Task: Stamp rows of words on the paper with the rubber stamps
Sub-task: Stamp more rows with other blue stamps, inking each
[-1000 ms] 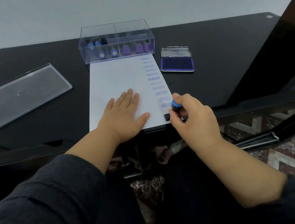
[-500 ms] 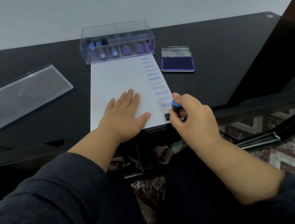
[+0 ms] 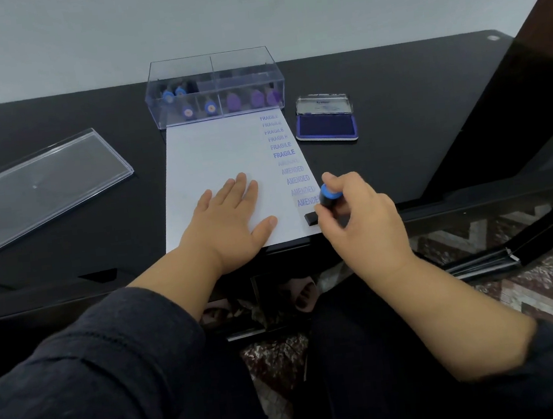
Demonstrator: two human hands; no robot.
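Observation:
A white sheet of paper lies on the black desk, with a column of blue FRAGILE and AMENDED prints down its right side. My left hand lies flat on the sheet's lower half, fingers straight. My right hand grips a rubber stamp with a blue knob and a black base. The base sits on the paper's lower right corner, just below the last AMENDED print. An open ink pad with a dark blue surface lies right of the paper.
A clear plastic box holding several more stamps stands at the paper's far end. Its clear lid lies on the desk to the left. The desk's front edge runs just under my hands, and patterned floor shows at the lower right.
Almost nothing has moved. My right hand keeps the stamp at the paper's lower right corner, and my left hand stays flat on the sheet.

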